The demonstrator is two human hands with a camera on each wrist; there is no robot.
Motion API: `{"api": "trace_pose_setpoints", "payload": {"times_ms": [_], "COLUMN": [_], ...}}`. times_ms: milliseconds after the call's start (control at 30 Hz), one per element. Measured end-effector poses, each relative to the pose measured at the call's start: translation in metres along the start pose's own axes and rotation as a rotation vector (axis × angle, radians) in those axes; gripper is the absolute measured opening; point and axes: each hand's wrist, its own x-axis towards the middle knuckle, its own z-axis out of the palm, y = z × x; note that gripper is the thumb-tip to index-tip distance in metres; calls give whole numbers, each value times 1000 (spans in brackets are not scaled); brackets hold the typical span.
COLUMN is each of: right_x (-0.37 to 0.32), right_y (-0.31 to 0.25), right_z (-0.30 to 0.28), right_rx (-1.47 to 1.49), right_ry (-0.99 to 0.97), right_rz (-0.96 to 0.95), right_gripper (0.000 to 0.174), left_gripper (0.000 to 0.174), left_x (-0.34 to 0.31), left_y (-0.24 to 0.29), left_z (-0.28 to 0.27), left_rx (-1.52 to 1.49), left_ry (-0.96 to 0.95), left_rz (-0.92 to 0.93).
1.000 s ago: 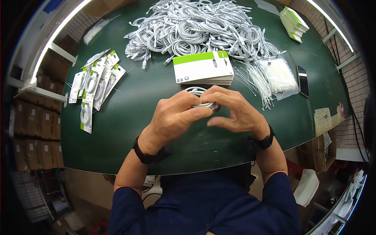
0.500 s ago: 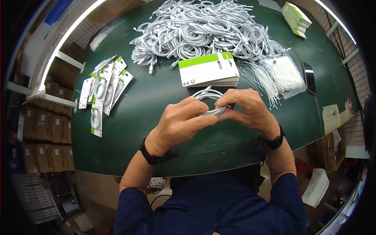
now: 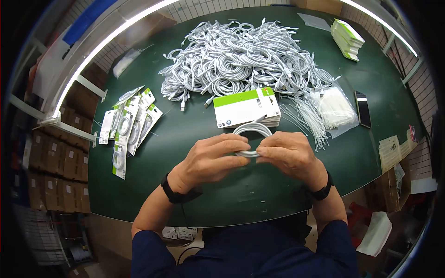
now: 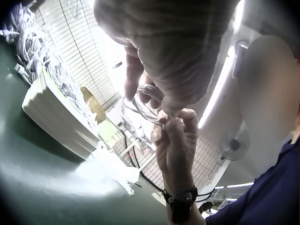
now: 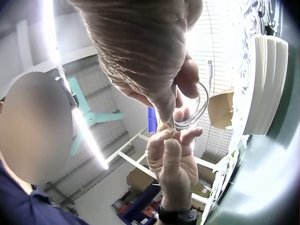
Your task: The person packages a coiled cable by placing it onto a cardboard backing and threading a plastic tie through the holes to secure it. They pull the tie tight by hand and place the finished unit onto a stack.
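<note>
Head view: your left hand (image 3: 211, 158) and right hand (image 3: 292, 154) pinch a coiled cable (image 3: 251, 126) on your side of the card stack (image 3: 238, 110).

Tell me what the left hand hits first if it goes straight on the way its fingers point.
Probably the right hand: it faces the left hand across the coil, which both pinch. Depth is unclear, so whether they'd meet squarely is uncertain.
</note>
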Motion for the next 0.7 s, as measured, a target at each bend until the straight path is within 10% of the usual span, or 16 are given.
{"api": "trace_pose_setpoints", "payload": {"times_ms": [200, 500, 700], "right_x": [-5, -12, -15], "right_y": [21, 45, 49], "right_z": [-9, -15, -16], "right_rx": [-163, -270, -226], "right_ry": [141, 269, 288], "right_rz": [62, 137, 194], "right_gripper": [31, 29, 27], "left_gripper": [30, 99, 95], "left_x": [12, 23, 28], "left_y": [-21, -95, -104], "left_z": [10, 42, 27], "left_rx": [116, 492, 162], "left_ry": [104, -289, -326], "left_rz": [-383, -492, -574]}}
